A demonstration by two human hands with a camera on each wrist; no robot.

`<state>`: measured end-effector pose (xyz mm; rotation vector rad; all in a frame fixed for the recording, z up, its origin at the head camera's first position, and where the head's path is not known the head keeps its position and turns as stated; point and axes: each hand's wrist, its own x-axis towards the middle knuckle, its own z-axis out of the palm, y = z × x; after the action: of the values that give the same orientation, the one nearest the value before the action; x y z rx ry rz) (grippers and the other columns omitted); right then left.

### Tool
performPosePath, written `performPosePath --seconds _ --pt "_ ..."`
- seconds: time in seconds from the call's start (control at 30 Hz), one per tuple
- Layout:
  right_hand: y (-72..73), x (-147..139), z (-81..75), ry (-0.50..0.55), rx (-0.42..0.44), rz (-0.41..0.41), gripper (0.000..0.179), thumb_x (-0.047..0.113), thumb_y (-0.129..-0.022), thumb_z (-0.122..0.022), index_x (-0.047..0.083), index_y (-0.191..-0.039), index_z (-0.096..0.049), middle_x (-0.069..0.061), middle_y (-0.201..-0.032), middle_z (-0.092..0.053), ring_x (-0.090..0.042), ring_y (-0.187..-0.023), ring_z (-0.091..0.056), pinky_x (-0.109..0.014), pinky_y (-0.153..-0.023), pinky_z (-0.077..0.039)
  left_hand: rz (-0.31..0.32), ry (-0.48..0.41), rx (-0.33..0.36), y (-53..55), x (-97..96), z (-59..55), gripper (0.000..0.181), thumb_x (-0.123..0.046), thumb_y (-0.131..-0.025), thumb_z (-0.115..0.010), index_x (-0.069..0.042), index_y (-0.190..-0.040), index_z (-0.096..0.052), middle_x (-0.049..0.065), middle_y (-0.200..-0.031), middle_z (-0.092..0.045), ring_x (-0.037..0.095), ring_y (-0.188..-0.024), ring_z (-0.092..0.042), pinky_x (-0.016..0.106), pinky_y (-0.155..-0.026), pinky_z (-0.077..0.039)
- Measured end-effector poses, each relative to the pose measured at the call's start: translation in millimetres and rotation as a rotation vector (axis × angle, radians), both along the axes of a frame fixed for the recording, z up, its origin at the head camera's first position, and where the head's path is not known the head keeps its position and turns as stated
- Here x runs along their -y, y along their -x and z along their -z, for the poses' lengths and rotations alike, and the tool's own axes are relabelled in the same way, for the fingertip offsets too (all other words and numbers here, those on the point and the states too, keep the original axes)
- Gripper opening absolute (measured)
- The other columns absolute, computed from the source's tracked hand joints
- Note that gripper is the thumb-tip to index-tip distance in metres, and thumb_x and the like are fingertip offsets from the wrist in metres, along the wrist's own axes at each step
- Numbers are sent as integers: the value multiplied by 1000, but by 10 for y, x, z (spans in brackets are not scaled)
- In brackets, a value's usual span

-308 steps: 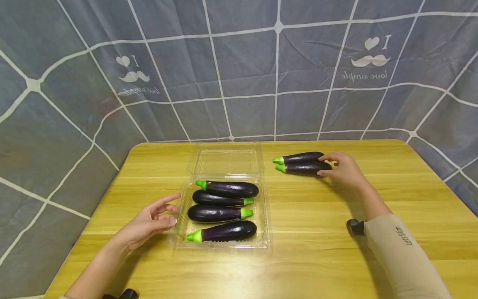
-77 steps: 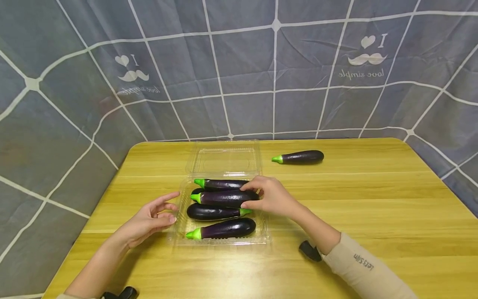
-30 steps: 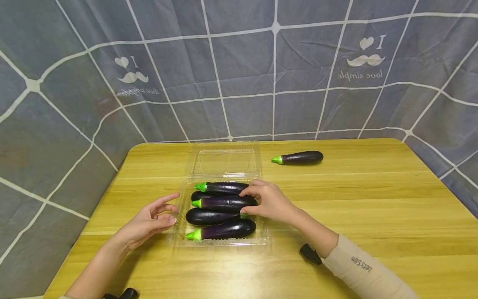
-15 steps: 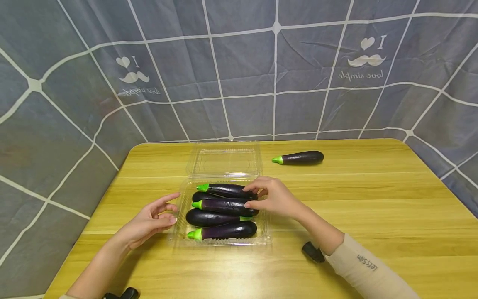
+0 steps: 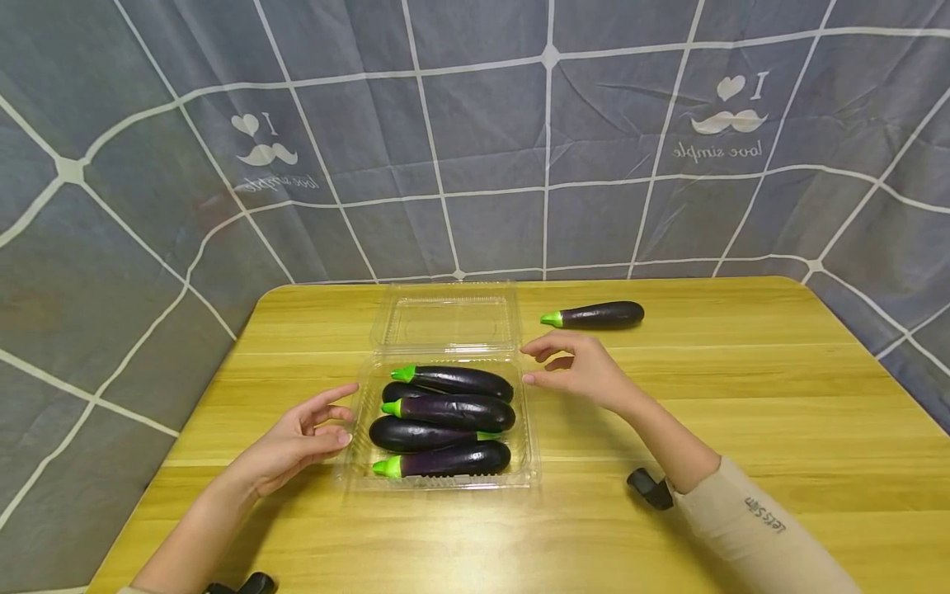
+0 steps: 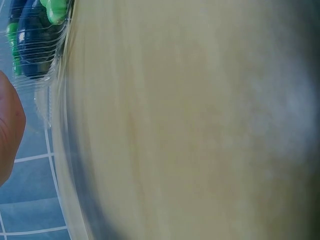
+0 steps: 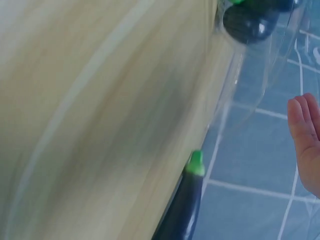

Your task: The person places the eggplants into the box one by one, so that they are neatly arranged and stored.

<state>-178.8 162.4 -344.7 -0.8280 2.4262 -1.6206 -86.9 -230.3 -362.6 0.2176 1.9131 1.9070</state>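
Observation:
A hinged clear plastic box point(image 5: 524, 462) lies with its lid point(image 5: 454, 320) folded back, several eggplants inside. One eggplant point(image 5: 453, 411) rests on top of the others, its green stem to the left. My left hand point(image 5: 297, 445) stays beside the box with loosely bent fingers, fingertips right at its left wall. Just right of the box's back right corner, my right hand point(image 5: 582, 371) hovers with fingers apart and nothing between them. A single eggplant point(image 5: 603, 315) lies behind that hand on the table; the right wrist view also shows this eggplant point(image 7: 182, 207).
The wooden table point(image 5: 712, 371) ends at a grey curtain point(image 5: 490, 165) with white lines, which hangs behind and along both sides. Black wrist devices show at both forearms, one point(image 5: 649, 488) by the right sleeve and one point(image 5: 256, 583) at the bottom left.
One of the two eggplants at the right went into the box in my right hand, which shifted it toward me, let go and withdrew to the right. My left hand has stayed put.

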Motion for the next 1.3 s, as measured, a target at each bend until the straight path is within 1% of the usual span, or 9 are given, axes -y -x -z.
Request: performPosePath --seconds 0.13,0.27,0.4,0.67,0.77,0.9,1.03,1.2,1.3 --pt "54 -134 9 -12 8 41 37 11 -75 -78 -2 -107 -66 -17 -107 -62 -31 -98 -57 -36 -82 -52 0 5 0 -3 -6 -9 61 0 -89 -58 -16 -143 -34 5 -113 -46 8 -86 -56 24 -76 -51" --pt "113 -284 14 -37 -1 71 36 15 -76 -78 1 -108 -66 -13 -107 -62 -34 -99 -56 -31 -81 -52 1 -1 0 -6 -8 -15 61 0 -89 -58 -16 -143 -34 5 -113 -46 8 -85 -55 23 -76 -51" --pt "171 -436 2 -65 6 115 36 18 -77 -77 3 -109 -66 -12 -108 -61 -33 -101 -56 -28 -81 -51 3 -9 -1 -10 -8 -15 61 0 -89 -58 -16 -143 -35 5 -113 -46 7 -85 -56 23 -77 -51" --pt "284 -709 29 -112 0 204 36 17 -80 -74 0 -111 -64 -14 -110 -61 -33 -102 -56 -22 -80 -50 10 -15 -3 -10 -5 -15 60 0 -89 -57 -16 -143 -35 5 -113 -46 7 -85 -55 23 -77 -51" --pt "325 -795 36 -141 -9 228 38 19 -81 -74 -1 -113 -63 -18 -112 -60 -32 -102 -56 -23 -81 -50 12 -17 -4 -8 -2 -11 60 0 -89 -57 -17 -143 -36 4 -113 -47 7 -86 -56 23 -77 -51" --pt "377 -899 32 -187 -6 252 43 23 -83 -72 -2 -116 -61 -21 -114 -59 -30 -102 -56 -27 -84 -50 14 -18 -5 -6 3 -1 60 1 -90 -57 -19 -142 -36 4 -113 -46 7 -86 -56 23 -77 -51" --pt "418 -987 24 -216 7 278 46 26 -83 -71 -3 -118 -60 -21 -115 -59 -28 -101 -55 -24 -83 -49 11 -10 -5 -6 6 5 60 0 -90 -57 -20 -142 -37 5 -113 -46 8 -86 -55 24 -77 -51" --pt "458 -1079 13 -231 -2 288 48 26 -84 -71 -4 -119 -59 -23 -117 -58 -32 -103 -53 -23 -83 -49 6 -4 -5 -4 6 9 60 0 -90 -57 -20 -142 -37 5 -113 -46 8 -86 -55 24 -77 -51" --pt "494 -1126 23 -233 -3 300 48 25 -84 -71 -4 -119 -59 -23 -119 -58 -32 -105 -53 -19 -80 -48 6 -2 -4 0 7 10 59 0 -90 -57 -20 -142 -37 4 -113 -46 8 -86 -56 24 -77 -51"
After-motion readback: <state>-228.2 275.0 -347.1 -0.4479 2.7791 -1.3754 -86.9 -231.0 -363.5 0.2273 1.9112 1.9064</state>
